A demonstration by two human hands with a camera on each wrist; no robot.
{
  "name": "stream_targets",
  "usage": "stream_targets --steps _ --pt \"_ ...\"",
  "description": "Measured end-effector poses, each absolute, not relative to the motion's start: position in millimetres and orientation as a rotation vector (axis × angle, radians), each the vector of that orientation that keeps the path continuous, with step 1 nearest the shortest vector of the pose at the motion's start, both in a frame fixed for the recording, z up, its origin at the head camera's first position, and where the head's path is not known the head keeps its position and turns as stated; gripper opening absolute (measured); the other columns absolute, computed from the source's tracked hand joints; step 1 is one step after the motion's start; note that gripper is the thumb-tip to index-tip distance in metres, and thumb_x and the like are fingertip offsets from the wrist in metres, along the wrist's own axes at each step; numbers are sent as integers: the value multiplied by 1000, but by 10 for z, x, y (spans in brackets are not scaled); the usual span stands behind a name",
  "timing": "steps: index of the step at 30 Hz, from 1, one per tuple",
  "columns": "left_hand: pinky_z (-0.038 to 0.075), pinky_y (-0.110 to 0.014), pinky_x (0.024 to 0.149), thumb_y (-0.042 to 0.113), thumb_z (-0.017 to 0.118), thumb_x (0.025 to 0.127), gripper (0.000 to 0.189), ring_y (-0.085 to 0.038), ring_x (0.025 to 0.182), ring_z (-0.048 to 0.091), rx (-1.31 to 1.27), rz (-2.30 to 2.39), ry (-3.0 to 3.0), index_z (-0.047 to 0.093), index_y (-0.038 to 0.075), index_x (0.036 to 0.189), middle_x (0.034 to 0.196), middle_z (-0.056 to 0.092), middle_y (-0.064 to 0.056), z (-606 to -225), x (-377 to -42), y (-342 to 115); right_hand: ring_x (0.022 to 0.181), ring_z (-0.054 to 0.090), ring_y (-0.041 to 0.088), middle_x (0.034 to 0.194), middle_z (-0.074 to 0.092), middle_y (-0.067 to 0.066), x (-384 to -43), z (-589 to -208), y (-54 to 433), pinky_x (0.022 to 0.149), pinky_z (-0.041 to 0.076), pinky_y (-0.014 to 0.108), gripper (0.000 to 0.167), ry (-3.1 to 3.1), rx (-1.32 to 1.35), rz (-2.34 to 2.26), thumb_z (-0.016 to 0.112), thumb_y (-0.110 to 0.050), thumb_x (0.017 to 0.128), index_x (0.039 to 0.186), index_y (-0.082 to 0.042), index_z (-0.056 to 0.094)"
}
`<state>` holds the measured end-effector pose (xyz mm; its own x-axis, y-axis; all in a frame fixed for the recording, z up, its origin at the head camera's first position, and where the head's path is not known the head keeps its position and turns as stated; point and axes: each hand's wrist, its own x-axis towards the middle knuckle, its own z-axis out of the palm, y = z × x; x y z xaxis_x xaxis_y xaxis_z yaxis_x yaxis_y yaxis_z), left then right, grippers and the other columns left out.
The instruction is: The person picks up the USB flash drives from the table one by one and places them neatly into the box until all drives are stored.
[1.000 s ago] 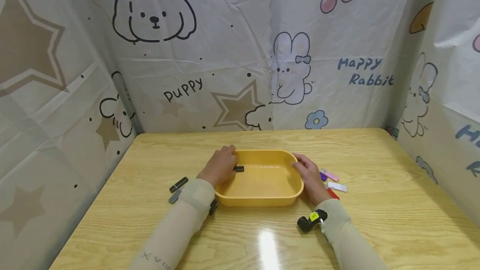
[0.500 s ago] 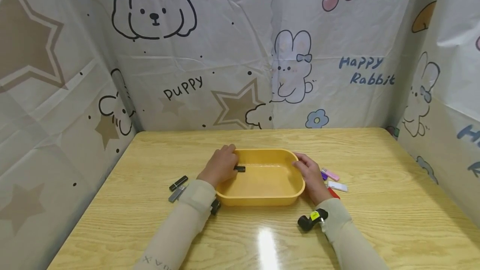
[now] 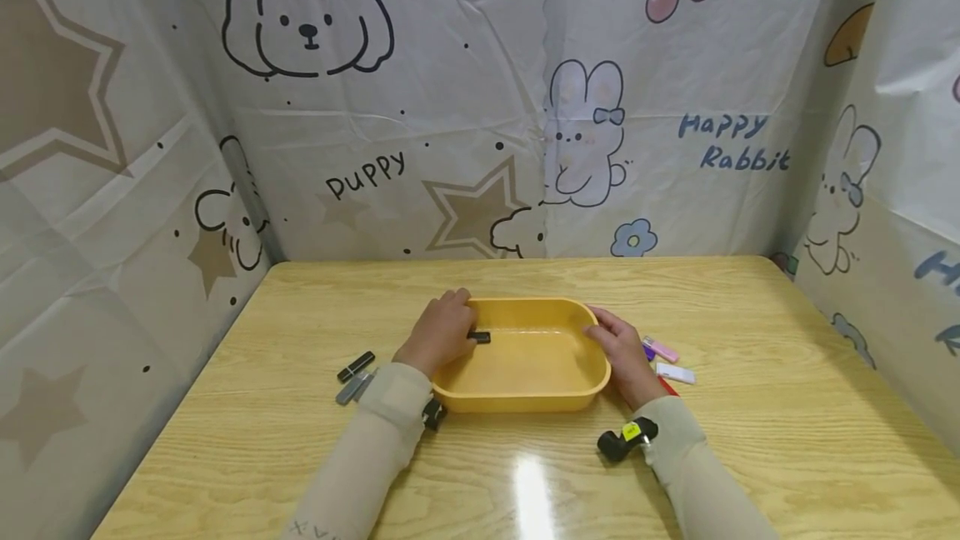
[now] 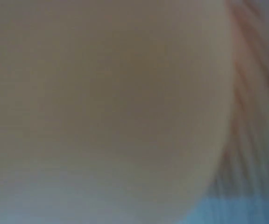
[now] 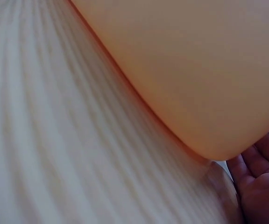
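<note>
A yellow plastic tray [image 3: 522, 403] stands between the two hands in the head view. My left hand [image 3: 437, 333] grips its left end over the rim. Beside the left thumb, a short black stick [image 3: 482, 337], like a USB flash drive, shows inside the tray, partly hidden by the hand. My right hand [image 3: 622, 357] holds the right end, thumb inside the rim and fingers along the outer wall. In the right wrist view, the tray's wall [image 5: 195, 74] slopes down to the wooden table, with the right palm [image 5: 265, 196] at its corner. A blurred tray wall [image 4: 116, 93] fills most of the left wrist view.
Left of the tray lie a black USB flash drive [image 3: 356, 367] and grey ones [image 3: 351, 390] partly behind the sleeve. On the right are pink [image 3: 661, 349], white [image 3: 676, 373], purple [image 3: 648, 353] and red [image 3: 668, 387] ones. Printed cloth walls [image 3: 450, 107] surround the table.
The left forearm has shifted slightly to the right. Both hands keep their hold on the tray, which has barely moved.
</note>
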<state>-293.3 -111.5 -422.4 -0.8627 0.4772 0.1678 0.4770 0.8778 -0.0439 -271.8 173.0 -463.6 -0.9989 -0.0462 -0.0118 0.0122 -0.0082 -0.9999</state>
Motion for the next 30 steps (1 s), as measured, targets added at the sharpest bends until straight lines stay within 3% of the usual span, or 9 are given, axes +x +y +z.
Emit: stream_targets --steps 9,19,30 --pt "45 -38 77 24 76 80 11 -22 88 50 -730 -60 -2876 73 15 84 101 56 -4 -4241 -2949 -1145 109 56 19 138 50 18 -2703 -4628 1706 87 49 25 46 2178 15 -2194 48 -7 93 138 -2 50" --pt "48 -42 88 23 74 82 11 -28 109 56 -731 -261 -2850 73 14 89 122 59 -9 -4225 -2946 -1138 111 56 22 137 51 19 -2713 -4623 1716 88 49 26 46 2198 23 -2183 48 -7 93 138 -2 50" --pt "37 -43 105 23 67 89 10 -29 126 48 -760 -638 -2859 70 14 92 135 53 -13 -4146 -2963 -1223 104 60 20 134 53 21 -2699 -4619 1708 85 51 28 46 2198 16 -2240 49 -5 90 136 1 52"
